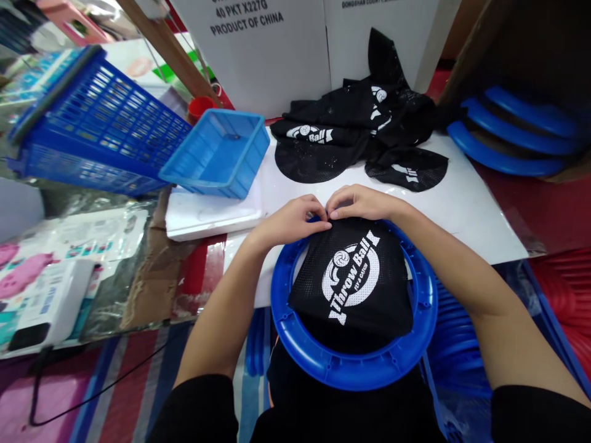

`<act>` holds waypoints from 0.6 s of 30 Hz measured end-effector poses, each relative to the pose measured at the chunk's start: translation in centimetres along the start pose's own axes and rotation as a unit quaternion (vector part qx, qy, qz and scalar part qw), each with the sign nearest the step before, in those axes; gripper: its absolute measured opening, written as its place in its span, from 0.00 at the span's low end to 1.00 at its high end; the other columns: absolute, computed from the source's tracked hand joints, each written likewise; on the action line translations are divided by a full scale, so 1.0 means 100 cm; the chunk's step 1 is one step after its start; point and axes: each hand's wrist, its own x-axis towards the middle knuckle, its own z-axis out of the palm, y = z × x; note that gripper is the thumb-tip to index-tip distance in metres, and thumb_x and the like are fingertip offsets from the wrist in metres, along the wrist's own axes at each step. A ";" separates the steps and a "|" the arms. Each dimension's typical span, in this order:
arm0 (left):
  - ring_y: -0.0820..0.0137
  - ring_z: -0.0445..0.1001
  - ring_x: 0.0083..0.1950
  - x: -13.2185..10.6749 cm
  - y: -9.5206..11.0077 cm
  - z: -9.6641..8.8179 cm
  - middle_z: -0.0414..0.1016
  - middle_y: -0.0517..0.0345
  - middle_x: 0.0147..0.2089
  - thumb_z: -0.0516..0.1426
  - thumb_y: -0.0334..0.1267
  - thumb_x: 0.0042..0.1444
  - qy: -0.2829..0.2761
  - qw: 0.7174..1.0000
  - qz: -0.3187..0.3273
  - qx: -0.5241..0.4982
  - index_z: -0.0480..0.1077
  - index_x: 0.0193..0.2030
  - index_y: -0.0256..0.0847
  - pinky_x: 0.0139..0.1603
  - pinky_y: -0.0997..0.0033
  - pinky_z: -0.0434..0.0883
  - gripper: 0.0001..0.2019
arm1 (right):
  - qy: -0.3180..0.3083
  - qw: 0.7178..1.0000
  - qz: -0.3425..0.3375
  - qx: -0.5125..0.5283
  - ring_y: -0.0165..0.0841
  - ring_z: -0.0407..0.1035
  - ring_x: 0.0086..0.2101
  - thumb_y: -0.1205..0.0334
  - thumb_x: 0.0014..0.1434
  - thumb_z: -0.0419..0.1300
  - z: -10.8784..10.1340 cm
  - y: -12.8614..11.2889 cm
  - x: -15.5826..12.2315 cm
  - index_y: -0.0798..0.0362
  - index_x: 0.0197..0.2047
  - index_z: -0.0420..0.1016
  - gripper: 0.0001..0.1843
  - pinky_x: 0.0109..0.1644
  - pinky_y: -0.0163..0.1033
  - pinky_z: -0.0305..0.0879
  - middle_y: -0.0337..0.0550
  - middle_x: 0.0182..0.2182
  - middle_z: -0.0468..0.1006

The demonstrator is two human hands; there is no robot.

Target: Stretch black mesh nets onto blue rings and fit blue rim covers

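Observation:
A blue plastic ring (353, 371) rests against my lap and the table's near edge. Across its opening lies a black mesh fabric piece (392, 295) printed "Throw Ball Fly & Catch" in white. At the ring's far side, my left hand (295, 220) pinches the edge of the mesh fabric. My right hand (360, 202) meets it there, thumb and fingertips closed on the same edge. The fingers cover the exact spot where fabric and rim meet. Pegs or holes show along the ring's inner face. Beyond my hands lies a heap of black mesh fabric pieces (332, 147).
A small blue bin (217, 154) sits on a white foam block (207, 215) at the left, beside a blue basket (106, 117). White cartons (272, 61) stand behind. Blue rings (508, 154) lie in an open box at right; red rings (563, 295) are stacked lower right.

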 end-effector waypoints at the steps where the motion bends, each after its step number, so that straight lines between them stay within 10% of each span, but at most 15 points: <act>1: 0.64 0.72 0.44 0.000 0.000 -0.001 0.72 0.55 0.42 0.62 0.49 0.59 -0.004 1.000 0.001 0.000 0.77 0.36 0.41 0.52 0.61 0.71 0.13 | 0.001 1.000 0.000 0.000 0.39 0.77 0.45 0.52 0.63 0.68 0.000 0.000 0.000 0.52 0.43 0.86 0.13 0.54 0.44 0.69 0.43 0.41 0.87; 18: 0.63 0.72 0.46 0.000 0.002 -0.012 0.73 0.54 0.44 0.59 0.47 0.56 -0.074 0.996 -0.003 -0.040 0.75 0.33 0.40 0.53 0.61 0.70 0.12 | -0.005 0.998 0.009 -0.059 0.40 0.75 0.44 0.47 0.64 0.67 0.004 0.002 0.003 0.50 0.42 0.87 0.15 0.55 0.45 0.63 0.42 0.39 0.86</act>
